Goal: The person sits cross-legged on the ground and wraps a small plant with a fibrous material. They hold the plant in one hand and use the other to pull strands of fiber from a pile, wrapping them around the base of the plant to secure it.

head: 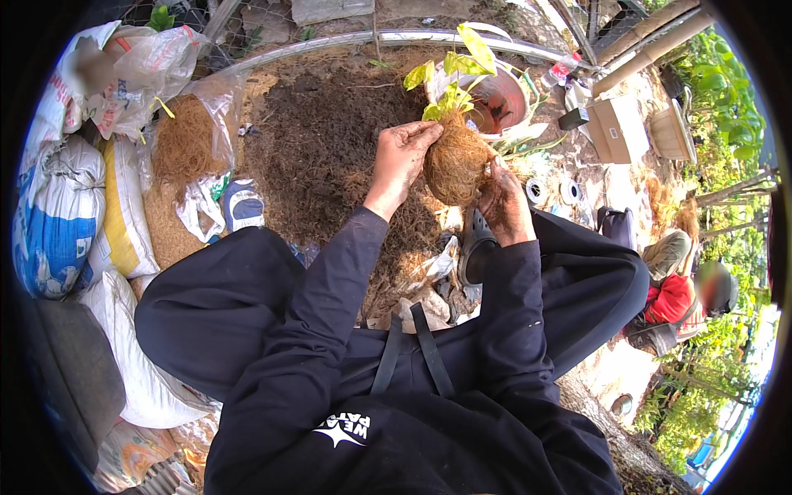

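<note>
A ball of brown coconut fibre (456,162) hangs between my hands, with a leafy plant (461,68) of yellow-green leaves rising from its top. My left hand (405,158) pinches the upper left side of the ball, near the base of the stems. Against its lower right side rest the fingers of my right hand (504,201); the palm faces the ball, and some fingertips are hidden behind it. Both hands are soiled. Just behind the plant stands a round pot (516,93) with a reddish inside.
Dark soil (309,142) covers the ground ahead. Loose coconut fibre (185,139) lies in a clear bag at the left, beside filled sacks (59,216). A cardboard box (619,130) and a plastic bottle (560,69) are at the right. Another person (674,297) sits far right.
</note>
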The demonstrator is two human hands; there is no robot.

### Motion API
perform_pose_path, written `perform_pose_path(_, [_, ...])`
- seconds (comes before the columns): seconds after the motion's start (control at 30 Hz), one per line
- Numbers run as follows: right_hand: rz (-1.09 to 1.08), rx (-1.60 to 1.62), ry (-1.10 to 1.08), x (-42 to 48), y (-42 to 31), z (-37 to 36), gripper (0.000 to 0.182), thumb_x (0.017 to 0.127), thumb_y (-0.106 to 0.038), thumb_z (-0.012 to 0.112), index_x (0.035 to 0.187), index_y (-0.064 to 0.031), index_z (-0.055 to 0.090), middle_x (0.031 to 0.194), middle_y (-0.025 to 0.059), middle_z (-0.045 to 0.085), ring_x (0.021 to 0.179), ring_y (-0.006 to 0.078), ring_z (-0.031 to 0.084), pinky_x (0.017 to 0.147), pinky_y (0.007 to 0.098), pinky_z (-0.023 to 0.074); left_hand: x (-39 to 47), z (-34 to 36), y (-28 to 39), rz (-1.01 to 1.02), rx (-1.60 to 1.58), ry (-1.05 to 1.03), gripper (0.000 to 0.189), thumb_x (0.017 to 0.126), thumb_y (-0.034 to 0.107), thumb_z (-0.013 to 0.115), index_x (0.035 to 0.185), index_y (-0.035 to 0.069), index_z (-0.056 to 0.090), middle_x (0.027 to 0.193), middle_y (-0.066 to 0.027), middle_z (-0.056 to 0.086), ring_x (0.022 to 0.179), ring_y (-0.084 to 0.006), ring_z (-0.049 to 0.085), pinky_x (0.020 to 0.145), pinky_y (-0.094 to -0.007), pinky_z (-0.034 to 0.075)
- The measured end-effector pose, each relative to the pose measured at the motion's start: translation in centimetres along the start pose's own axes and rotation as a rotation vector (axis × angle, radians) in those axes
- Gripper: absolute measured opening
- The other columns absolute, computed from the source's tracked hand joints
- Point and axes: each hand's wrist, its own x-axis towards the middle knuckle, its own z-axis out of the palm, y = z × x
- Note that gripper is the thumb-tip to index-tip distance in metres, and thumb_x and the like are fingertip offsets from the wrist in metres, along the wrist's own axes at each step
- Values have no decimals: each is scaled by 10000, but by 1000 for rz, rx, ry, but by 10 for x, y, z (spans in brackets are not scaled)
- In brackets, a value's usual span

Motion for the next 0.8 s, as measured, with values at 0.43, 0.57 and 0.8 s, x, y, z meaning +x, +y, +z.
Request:
perform_pose_path(0.43, [12, -94, 20, -10, -2, 15, 610, 940, -155, 669, 1446, 27, 382, 1324, 140, 565, 1183, 239, 596, 930, 394, 542, -3, -3, 11, 164, 302, -114, 207, 939, 125, 661, 965, -76, 702, 851, -26, 716, 756, -51, 607, 689, -233, 490])
perform_pose_path(0.57, [-77, -193, 82, 0, 2, 7, 588, 907, -73, 688, 1420, 38, 423, 1292, 159, 589, 1156, 238, 612, 937, 368, 541, -8, -1, 29, 187, 544, -72, 190, 928, 131, 634, 873, -47, 675, 742, -60, 685, 654, -62, 560, 625, -265, 459])
perform_pose_path(0.8, [-268, -152, 277, 8, 4, -6, 501, 908, -100, 705, 1353, 4, 499, 1188, 140, 645, 1059, 212, 653, 869, 351, 561, -19, 12, 51, 217, 504, -303, 205, 982, 171, 552, 855, 35, 639, 685, 49, 555, 634, -45, 492, 599, -237, 414])
